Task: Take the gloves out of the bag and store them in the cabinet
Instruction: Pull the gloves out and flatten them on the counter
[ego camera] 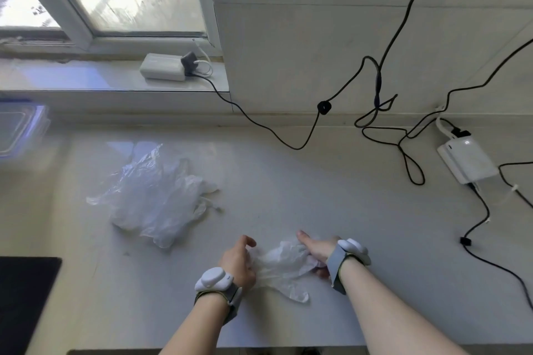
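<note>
Both the left hand (237, 261) and right hand (316, 251) pinch a thin translucent plastic glove (284, 268) stretched between their grips: feather-light, limp, slippery, best gathered by bunching.

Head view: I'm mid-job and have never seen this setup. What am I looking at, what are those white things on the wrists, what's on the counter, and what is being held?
There is no robot here. One camera on a person's head looks forward and down at their two bare hands. The left hand and right hand each wear a strap with a white pod: left pod, right pod. What the pods do cannot be told from the picture. Both hands grip one thin clear glove between them, low over the counter. Further back to the left lies a crumpled clear bag with more gloves. At the right lies a white box with black cables; a second box sits on the windowsill. No cabinet is in view.
</note>
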Available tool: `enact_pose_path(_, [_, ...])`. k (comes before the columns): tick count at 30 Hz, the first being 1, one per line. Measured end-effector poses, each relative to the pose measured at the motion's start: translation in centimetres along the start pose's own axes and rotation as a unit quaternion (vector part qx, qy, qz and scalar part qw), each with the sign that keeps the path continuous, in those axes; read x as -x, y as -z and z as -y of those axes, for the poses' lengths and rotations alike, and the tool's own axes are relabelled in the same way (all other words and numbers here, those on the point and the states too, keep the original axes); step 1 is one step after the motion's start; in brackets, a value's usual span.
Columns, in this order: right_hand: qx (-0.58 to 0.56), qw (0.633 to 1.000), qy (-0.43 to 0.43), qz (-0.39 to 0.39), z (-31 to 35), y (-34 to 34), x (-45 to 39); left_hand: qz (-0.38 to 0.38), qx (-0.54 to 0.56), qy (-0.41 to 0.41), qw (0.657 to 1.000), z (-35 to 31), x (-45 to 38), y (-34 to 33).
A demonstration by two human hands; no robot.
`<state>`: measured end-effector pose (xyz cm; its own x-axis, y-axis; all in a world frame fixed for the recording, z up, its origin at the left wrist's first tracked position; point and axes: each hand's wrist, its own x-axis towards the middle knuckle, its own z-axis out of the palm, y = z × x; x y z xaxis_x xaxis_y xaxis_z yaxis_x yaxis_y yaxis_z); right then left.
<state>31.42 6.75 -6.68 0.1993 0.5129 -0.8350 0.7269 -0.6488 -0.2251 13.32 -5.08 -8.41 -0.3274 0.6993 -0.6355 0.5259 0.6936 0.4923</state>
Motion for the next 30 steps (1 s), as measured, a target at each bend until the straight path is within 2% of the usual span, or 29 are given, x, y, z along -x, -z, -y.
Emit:
enact_pose_path(2, [0.024, 0.999, 0.035, -0.011, 0.4, -0.5, -0.4, -0.005, -0.006, -0.004, 1.000, 0.3, 0.3, -0.1])
enact_pose_path(6, [-0.070, 0.993, 0.082, -0.037, -0.8, -0.3, -1.6, -0.055, 0.035, 0.012, 0.998, 1.0, 0.5, 0.1])
enact_pose_path(9, [-0.067, 0.989, 0.106, -0.083, -2.6, 0.1, -2.1, -0.089, 0.070, 0.033, 0.993, 1.4, 0.6, 0.3])
enact_pose_path(13, [-0.071, 0.986, 0.124, -0.086, -3.5, 0.2, -2.2, -0.110, 0.063, 0.049, 0.991, 1.7, 0.3, 0.3])
enact_pose_path(16, [0.033, 0.978, 0.158, -0.130, -3.0, 0.3, -2.2, -0.147, 0.059, 0.065, 0.985, 1.4, 0.2, 0.2])
enact_pose_path(19, [0.136, 0.944, 0.242, -0.181, -2.2, 0.4, -2.0, -0.178, 0.019, 0.078, 0.981, 1.1, 0.2, 0.2])
enact_pose_path(22, [0.192, 0.918, 0.319, -0.137, -1.2, -0.1, -1.9, -0.162, -0.032, 0.076, 0.983, 0.9, -0.1, 0.4])
enact_pose_path(25, [0.242, 0.905, 0.339, -0.083, -0.2, -0.6, -1.6, -0.151, -0.052, 0.067, 0.985, 0.8, -0.6, 0.4])
enact_pose_path(30, [0.299, 0.885, 0.340, -0.106, 0.5, 0.0, -1.4, -0.137, 0.023, 0.093, 0.986, 1.7, -0.7, 0.8])
